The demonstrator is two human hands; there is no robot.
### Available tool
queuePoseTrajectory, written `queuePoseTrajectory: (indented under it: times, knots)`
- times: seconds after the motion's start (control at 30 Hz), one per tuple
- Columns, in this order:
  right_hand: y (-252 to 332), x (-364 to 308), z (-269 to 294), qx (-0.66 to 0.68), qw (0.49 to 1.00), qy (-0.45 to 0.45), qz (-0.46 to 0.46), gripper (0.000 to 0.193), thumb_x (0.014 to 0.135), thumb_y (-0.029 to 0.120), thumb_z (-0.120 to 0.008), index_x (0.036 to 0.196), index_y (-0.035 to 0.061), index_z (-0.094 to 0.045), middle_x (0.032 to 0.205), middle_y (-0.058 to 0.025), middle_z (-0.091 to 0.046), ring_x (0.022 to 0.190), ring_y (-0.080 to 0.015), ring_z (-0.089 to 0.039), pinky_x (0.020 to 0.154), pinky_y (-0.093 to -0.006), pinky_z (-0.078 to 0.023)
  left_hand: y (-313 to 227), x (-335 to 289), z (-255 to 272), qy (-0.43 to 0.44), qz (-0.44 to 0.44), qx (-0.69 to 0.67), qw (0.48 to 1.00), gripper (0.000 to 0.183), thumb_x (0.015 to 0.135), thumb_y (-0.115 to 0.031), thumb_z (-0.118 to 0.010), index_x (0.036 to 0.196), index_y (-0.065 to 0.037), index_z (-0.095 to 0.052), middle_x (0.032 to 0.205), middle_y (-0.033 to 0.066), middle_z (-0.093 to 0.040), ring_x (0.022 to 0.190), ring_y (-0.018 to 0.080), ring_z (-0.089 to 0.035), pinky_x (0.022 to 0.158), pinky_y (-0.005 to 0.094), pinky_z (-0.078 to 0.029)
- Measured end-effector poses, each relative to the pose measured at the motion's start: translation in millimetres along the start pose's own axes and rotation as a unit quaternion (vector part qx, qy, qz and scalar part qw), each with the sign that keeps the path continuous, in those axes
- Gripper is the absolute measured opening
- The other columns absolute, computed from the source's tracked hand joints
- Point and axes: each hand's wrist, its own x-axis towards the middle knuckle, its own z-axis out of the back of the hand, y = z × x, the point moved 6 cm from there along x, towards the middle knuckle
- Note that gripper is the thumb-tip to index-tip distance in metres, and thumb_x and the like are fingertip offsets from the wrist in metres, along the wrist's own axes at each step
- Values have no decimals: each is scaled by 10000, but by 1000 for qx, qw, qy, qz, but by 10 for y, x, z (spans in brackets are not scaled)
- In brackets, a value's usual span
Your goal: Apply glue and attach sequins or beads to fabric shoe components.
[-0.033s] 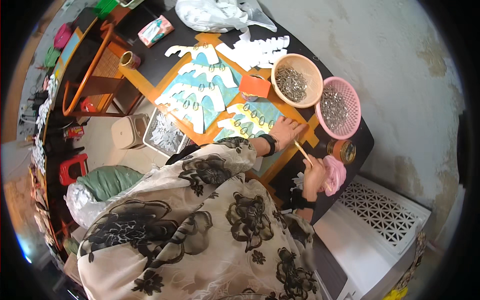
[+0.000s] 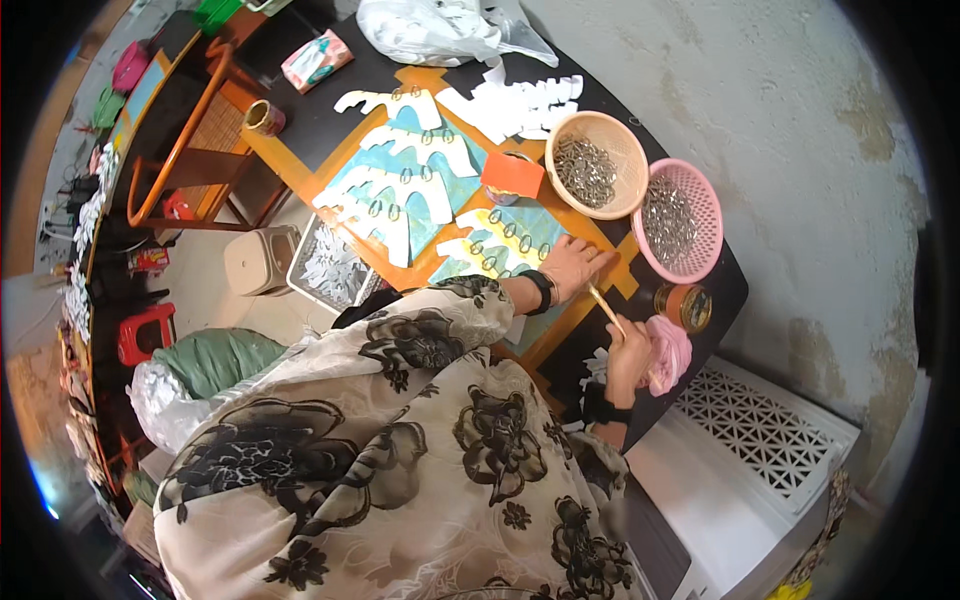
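Observation:
My left hand (image 2: 575,264) lies palm down with fingers stretched out at the right edge of a blue-green sheet (image 2: 452,266) that bears yellow-and-white cut pieces (image 2: 515,228) with small metal rings on them. My right hand (image 2: 630,352) is closed round a slender wooden stick (image 2: 606,309). The stick's far end points toward the left hand's fingers, and I cannot make out its tip. A bunched pink cloth (image 2: 669,355) lies against the right hand. Close by stands a round jar (image 2: 686,307) with an orange-brown label. More white cut pieces (image 2: 408,187) with rings lie on blue-green sheets farther left.
A peach basket (image 2: 597,165) and a pink basket (image 2: 681,220) hold many small metal parts. An orange-topped container (image 2: 513,174) stands beside them. White strips (image 2: 515,105) and a plastic bag (image 2: 430,30) lie at the back. A crate of pieces (image 2: 330,268) sits left, below the table.

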Motion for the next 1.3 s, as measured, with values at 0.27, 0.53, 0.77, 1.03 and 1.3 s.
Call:
queuePoseTrajectory:
  times: [0.27, 0.53, 0.77, 1.03, 1.3]
  knots:
    - [-52, -365, 1146, 50, 998, -25, -36, 240, 845, 46, -641, 1075, 47, -709, 924, -157, -625, 795, -356, -629, 719, -410, -500, 104, -81, 175, 22, 10, 12, 1000, 718, 793, -206, -667, 1458, -200, -398, 1324, 100, -568, 1149, 285, -508, 929, 422, -384]
    - [1280, -218, 1016, 499, 866, 3, 17, 384, 1012, 26, -427, 1393, -6, -460, 1094, -136, -543, 812, -176, -638, 715, -297, -565, 202, -585, 493, 77, 15, -112, 991, 1135, 558, -349, -891, 1513, -168, -305, 1477, 121, -425, 1259, 351, -438, 1028, 459, -376]
    - [2520, -114, 719, 752, 638, 159, 40, 383, 974, -2, -412, 1350, -30, -474, 1090, -152, -575, 971, -258, -642, 894, -405, -531, 889, -1631, 1403, 190, -5, -309, 932, 434, 828, -225, -713, 1227, -88, -614, 1165, 161, -636, 1105, 316, -569, 966, 415, -455]
    - [2492, 79, 647, 657, 751, 3, 61, 343, 1008, 79, -498, 1327, -43, -471, 886, -81, -592, 736, -150, -576, 680, -280, -490, 1961, -1607, 2209, -64, 176, -224, 956, 530, 761, -122, -770, 1230, -100, -524, 1185, 153, -522, 1051, 304, -553, 827, 377, -509]
    - [2744, 512, 737, 613, 786, -78, 27, 272, 1037, 150, -481, 1170, -57, -597, 764, -45, -582, 640, -86, -529, 580, -224, -445, 2019, -1158, 2522, -116, 172, -299, 932, 528, 805, -193, -772, 1267, -104, -533, 1218, 120, -494, 1093, 279, -520, 862, 356, -519]
